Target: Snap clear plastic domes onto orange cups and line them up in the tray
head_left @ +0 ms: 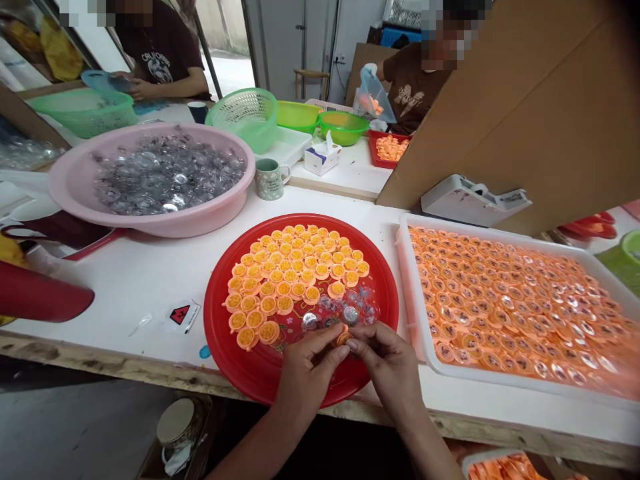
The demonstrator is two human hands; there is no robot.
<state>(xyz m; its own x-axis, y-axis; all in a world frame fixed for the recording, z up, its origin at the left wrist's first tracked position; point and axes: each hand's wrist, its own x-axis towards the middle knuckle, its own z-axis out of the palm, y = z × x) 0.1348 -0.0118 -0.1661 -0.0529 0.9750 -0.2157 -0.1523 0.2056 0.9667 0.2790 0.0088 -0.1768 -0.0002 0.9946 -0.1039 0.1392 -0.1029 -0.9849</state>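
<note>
Head view: my left hand (pixel 307 357) and right hand (pixel 390 353) pinch a small round orange plastic piece (pixel 343 337) between thumbs and forefingers, above the near part of a round red tray (pixel 233 363). My fingertips cover most of the piece; its face cannot be made out. My hands also hide part of the tray's near side. Just beyond the grip lie clear domed plastic pieces (pixel 351 313), their markings unreadable; beyond and left, orange cup-shaped pieces with yellow centres (pixel 290 275). Right of the grip, a white rectangular plastic tray (pixel 419 307) holds printed orange discs (pixel 490 300), blurred at its far right. Far left stands a pink plastic basin (pixel 210 220). A brown cardboard panel (pixel 500 100), beyond and right, blocks the view behind it. Everything rests on a white, wood-edged table (pixel 165 267); two people (pixel 160 60) sit opposite, partly cut off.
</note>
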